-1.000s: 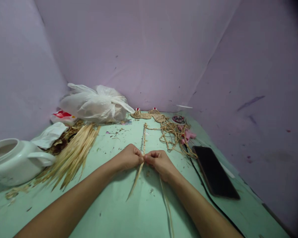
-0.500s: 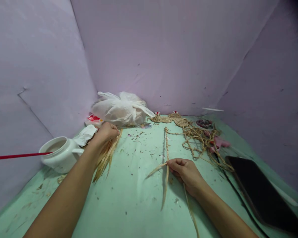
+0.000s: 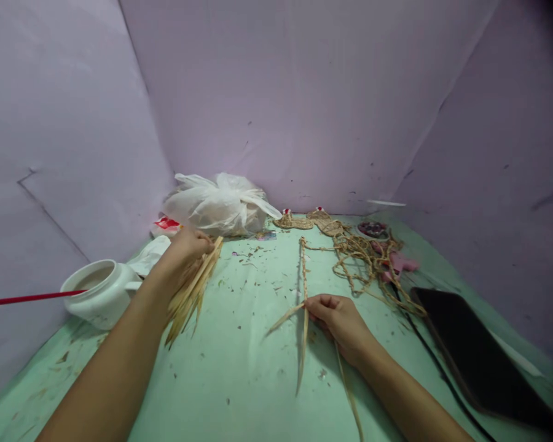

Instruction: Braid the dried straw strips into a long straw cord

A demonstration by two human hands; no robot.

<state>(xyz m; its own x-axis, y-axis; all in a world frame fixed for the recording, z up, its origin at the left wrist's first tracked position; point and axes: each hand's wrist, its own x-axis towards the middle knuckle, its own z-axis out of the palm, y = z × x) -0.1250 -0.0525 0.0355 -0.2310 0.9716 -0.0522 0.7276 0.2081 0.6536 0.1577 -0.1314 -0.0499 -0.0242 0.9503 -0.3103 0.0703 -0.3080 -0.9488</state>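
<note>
My right hand (image 3: 336,322) pinches the lower end of a thin braid (image 3: 303,270) of dried plant fibre. Loose strips fan out below the pinch, and one long strip (image 3: 348,387) trails from under the palm towards me. From the pinch the braid runs away from me, bends at its far end and leads right into a tangled heap of braided cord (image 3: 366,261). At the left, my left hand (image 3: 191,248) is closed at the top of a bundle of dried leaf strips (image 3: 188,304); its fingertips are partly hidden.
A white pot (image 3: 99,298) with a red stick (image 3: 37,298) stands left, beside white tissue. Behind lie a white plastic bag (image 3: 221,205) and two woven sole-like pieces (image 3: 295,222). A pink glue gun-like tool (image 3: 399,264), a bowl (image 3: 373,230) and a black phone-like slab (image 3: 479,356) are right.
The view has shifted slightly, moving everything a little left. My left hand stays at the top of the bundle, with more strip ends showing beside its fingers. My right hand keeps its pinch.
</note>
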